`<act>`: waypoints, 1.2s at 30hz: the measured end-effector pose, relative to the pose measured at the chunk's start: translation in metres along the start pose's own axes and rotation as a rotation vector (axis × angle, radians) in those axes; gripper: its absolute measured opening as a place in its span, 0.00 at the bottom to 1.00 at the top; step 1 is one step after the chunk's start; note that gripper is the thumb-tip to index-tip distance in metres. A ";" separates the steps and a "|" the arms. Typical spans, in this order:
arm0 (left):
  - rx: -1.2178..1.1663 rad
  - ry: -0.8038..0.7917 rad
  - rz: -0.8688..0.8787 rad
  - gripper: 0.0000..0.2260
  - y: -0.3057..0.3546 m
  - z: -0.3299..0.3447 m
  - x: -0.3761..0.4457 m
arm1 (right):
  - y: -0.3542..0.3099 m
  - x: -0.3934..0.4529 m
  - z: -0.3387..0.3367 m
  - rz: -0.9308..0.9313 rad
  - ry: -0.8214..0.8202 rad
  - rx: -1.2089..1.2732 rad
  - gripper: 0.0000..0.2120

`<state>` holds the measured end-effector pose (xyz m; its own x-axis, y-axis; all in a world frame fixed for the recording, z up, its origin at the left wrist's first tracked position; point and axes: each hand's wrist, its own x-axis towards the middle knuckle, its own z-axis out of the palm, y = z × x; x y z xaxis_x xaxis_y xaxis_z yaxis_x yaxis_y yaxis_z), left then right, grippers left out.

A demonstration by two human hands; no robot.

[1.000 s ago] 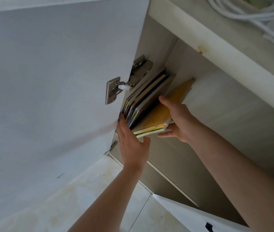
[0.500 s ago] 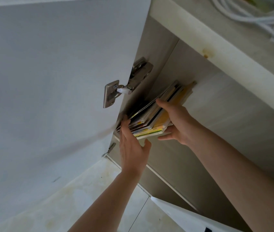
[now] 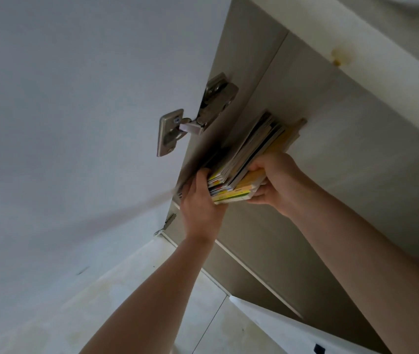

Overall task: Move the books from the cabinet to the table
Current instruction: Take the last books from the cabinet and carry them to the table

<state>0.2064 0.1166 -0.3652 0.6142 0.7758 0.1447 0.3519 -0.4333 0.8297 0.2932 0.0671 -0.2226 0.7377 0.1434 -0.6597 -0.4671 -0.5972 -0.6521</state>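
A stack of thin books (image 3: 248, 159) with yellow and coloured covers lies tilted inside the open cabinet (image 3: 356, 154), against its left wall. My left hand (image 3: 200, 203) grips the stack's near left edge, fingers curled over the top. My right hand (image 3: 274, 182) holds the right side, thumb on top and fingers underneath. The far ends of the books reach toward the cabinet's back panel. No table is in view.
The white cabinet door (image 3: 75, 123) stands open on the left, hung on a metal hinge (image 3: 190, 118). The cabinet's top edge (image 3: 356, 47) crosses the upper right. A pale tiled floor (image 3: 131, 302) shows below, with a second white door (image 3: 292, 330) at the bottom right.
The books tipped from leaning upright to a flatter bundle. My left hand rose from below the stack and closed on its left edge; my right hand stayed on the right side.
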 end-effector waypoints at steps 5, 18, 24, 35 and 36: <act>0.042 -0.003 0.097 0.23 0.006 -0.024 -0.013 | -0.004 -0.029 -0.006 0.025 0.013 0.021 0.07; -0.125 -0.188 -0.004 0.26 -0.033 -0.101 -0.082 | 0.066 -0.119 0.026 -0.057 -0.167 -0.028 0.06; -0.174 -0.167 -0.034 0.26 -0.042 -0.108 -0.077 | 0.094 -0.103 0.004 -0.070 -0.309 0.253 0.20; -0.291 -0.161 -0.017 0.28 -0.053 -0.108 -0.082 | 0.110 0.028 -0.039 -0.435 -0.215 -0.431 0.55; -0.292 -0.162 -0.005 0.28 -0.054 -0.109 -0.081 | 0.106 0.038 -0.041 -0.472 -0.229 -0.506 0.59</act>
<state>0.0611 0.1272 -0.3630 0.7258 0.6841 0.0718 0.1522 -0.2616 0.9531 0.2920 -0.0229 -0.3012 0.6588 0.6038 -0.4488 0.1988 -0.7151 -0.6701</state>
